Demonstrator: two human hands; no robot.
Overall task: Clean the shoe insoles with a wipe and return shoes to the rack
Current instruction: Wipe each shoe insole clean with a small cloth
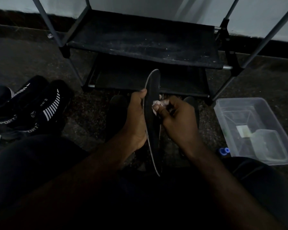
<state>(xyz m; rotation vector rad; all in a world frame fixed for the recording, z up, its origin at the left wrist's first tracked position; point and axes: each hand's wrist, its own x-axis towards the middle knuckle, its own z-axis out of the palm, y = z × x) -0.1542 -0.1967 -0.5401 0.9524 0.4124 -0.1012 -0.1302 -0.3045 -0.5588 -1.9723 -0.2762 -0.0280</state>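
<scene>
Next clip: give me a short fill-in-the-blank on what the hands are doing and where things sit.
1. The left hand holds the ___ upright on its edge.
2. The right hand presses a white ___ against it.
3. The rack shelves hold ___ shoes.
4. The clear tub sits on the person's ___ side.

Missing: insole; wipe; no; right

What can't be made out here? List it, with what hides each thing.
Head view only:
- Insole: its wiped face is turned edge-on, so dirt cannot be judged.
- Wipe: mostly covered by the right hand.
- Shoes on the floor: hidden behind the left hand and in darkness.
- Rack: upper shelves cut off by the top edge.
- Tub: contents blurred.
</scene>
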